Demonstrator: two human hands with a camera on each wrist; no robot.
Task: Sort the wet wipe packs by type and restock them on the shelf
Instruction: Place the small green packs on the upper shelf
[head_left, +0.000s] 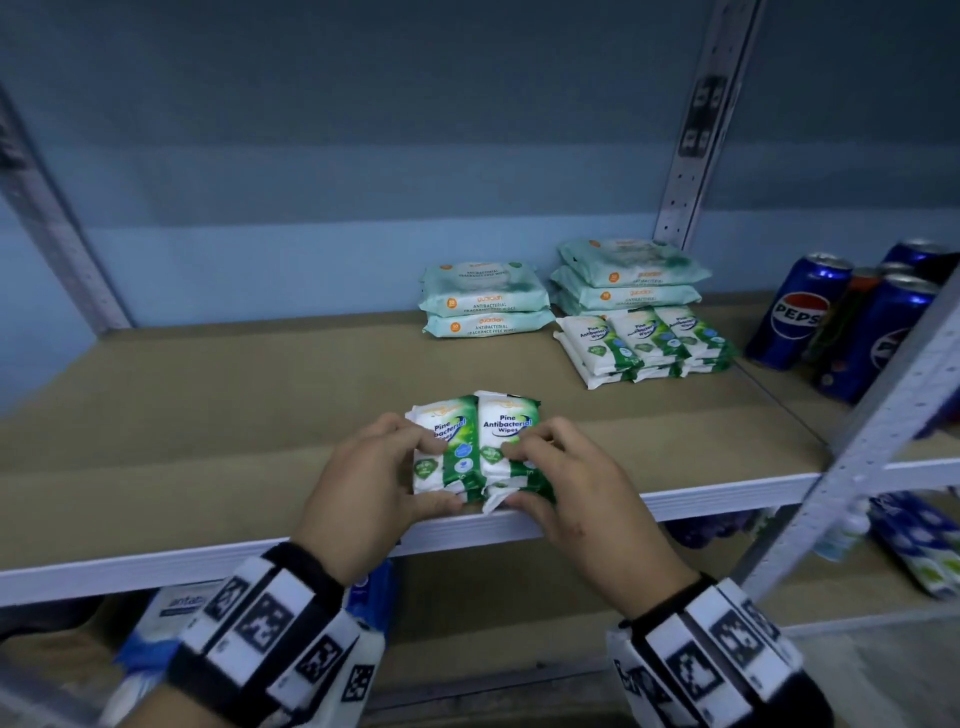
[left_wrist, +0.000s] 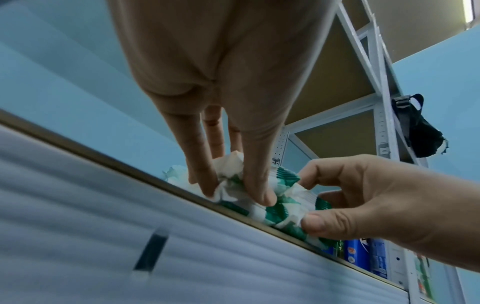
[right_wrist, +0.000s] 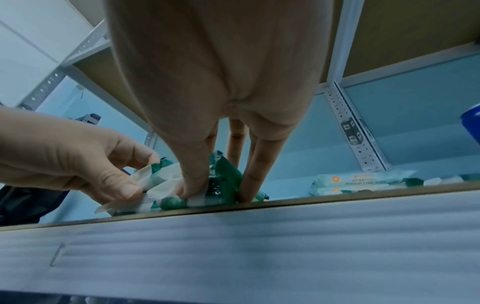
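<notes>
I hold my left hand (head_left: 363, 483) and right hand (head_left: 576, 488) side by side, palms down, fingers (head_left: 535, 441) curled, thumbs underneath, both pinching the packs (head_left: 478, 447).

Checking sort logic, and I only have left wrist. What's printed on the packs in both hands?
Observer: Head view reads "Pine Antibacterial Wipes" on the held packs; left hand and right hand grip them at the shelf front edge.
Operator: Matching pile already up?
Observer: Yes, a pine pile at back right.
Operator: What's around it?
Observer: Guardian stacks behind it and to its left, Pepsi cans to its right.
</notes>
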